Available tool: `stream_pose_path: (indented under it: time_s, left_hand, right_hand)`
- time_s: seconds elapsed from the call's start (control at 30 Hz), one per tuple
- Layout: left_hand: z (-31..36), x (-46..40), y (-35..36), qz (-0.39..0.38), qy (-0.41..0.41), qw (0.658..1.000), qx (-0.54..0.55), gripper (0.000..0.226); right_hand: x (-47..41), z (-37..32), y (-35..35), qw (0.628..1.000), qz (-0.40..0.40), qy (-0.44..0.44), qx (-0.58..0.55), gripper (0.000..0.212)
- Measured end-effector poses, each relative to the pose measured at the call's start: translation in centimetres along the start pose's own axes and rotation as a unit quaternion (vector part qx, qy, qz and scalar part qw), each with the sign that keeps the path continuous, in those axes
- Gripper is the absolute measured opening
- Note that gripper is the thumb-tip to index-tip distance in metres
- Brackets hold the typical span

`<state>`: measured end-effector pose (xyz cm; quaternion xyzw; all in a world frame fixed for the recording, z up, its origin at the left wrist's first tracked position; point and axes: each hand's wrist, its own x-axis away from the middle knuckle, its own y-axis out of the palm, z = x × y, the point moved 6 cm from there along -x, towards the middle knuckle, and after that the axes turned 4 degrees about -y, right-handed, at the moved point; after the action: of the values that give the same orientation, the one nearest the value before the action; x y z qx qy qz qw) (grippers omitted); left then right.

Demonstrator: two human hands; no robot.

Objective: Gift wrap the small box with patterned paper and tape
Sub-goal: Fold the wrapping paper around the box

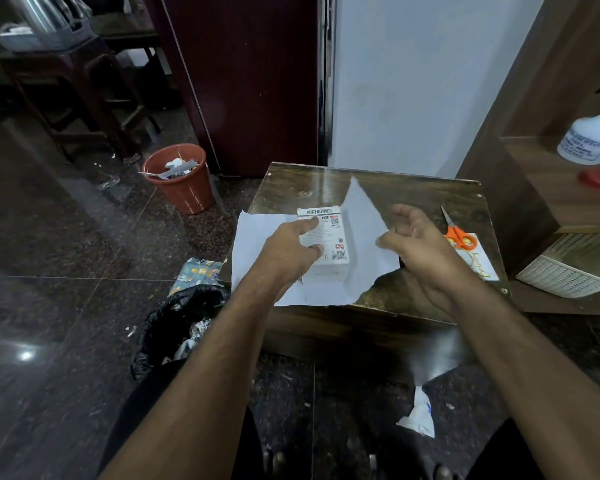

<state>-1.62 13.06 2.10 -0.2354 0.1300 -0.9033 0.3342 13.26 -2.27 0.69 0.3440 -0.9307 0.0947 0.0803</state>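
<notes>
A small white box (333, 242) with printed labels lies flat on a sheet of paper (257, 237), white side up, on a dark wooden table (413, 195). My left hand (291, 249) rests on the box's left side, thumb and fingers pressing it. The paper's right flap (362, 220) stands lifted beside the box, and my right hand (413, 237) pinches its edge between thumb and fingers. No tape is visible.
Orange-handled scissors (456, 232) lie on a printed sheet at the table's right. A patterned paper scrap (196, 273) and a black bag (177, 327) sit on the floor left of the table. An orange waste bin (179, 178) stands farther back. A white spray bottle (591, 136) stands on the right shelf.
</notes>
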Motion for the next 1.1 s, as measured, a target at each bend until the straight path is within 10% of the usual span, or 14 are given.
stream_pose_path:
  time_s: [0.73, 1.1]
  left_hand:
    - [0.9, -0.2, 2.2, 0.033, 0.053, 0.997, -0.040, 0.057]
    - [-0.1, -0.6, 1.7, 0.006, -0.007, 1.000, 0.007, 0.040]
  right_hand:
    - [0.5, -1.4, 3.4, 0.982, -0.067, -0.118, -0.129, 0.066]
    - [0.3, -0.1, 6.9, 0.985, -0.097, -0.140, -0.010, 0.069]
